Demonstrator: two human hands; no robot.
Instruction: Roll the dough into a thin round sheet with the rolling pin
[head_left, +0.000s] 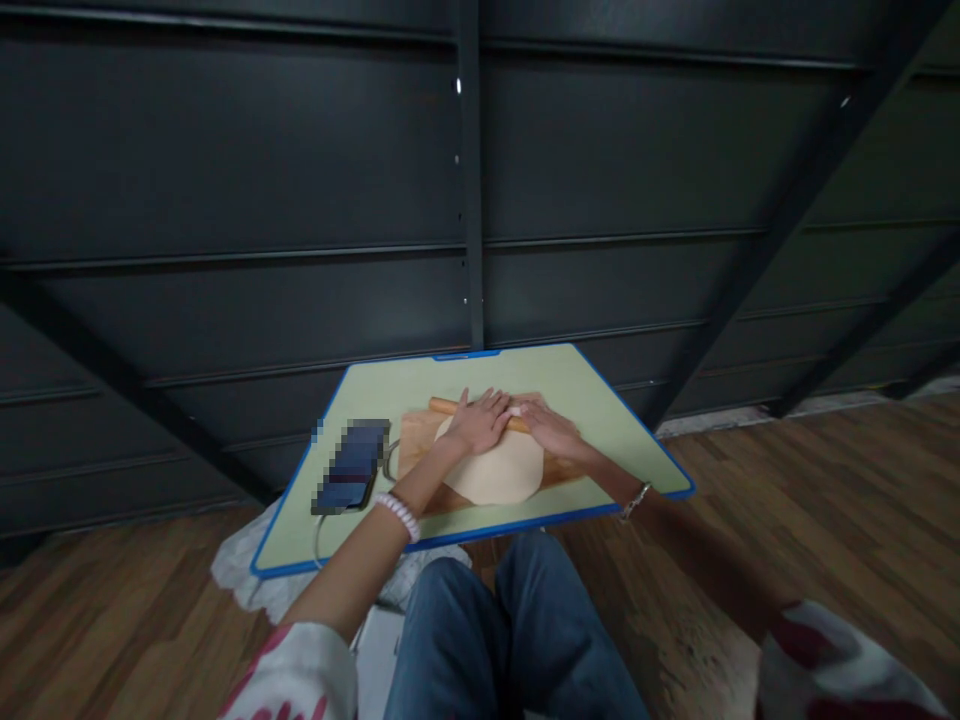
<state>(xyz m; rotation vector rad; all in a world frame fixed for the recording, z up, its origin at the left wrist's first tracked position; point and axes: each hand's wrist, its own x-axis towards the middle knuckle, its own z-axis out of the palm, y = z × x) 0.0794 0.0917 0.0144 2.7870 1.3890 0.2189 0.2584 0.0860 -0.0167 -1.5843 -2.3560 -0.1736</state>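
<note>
A wooden rolling pin (442,405) lies across the upper part of a flat, pale round of dough (499,476). My left hand (480,424) rests palm down over the middle of the pin, fingers stretched out and thumb apart. From the right, my right hand (551,428) lies flat on the pin's other end, its fingers extended and close to the left hand's fingertips. Both hands cover much of the pin. Under the dough is a brown board or sheet (412,432), partly hidden by the dough and my forearms.
A pale green table (622,425) with a blue rim carries everything. A phone with a pixelated screen (352,465) lies on its left, with a cable (318,540) nearby. A dark panelled wall (337,160) stands behind. White crumpled plastic (244,560) is below left.
</note>
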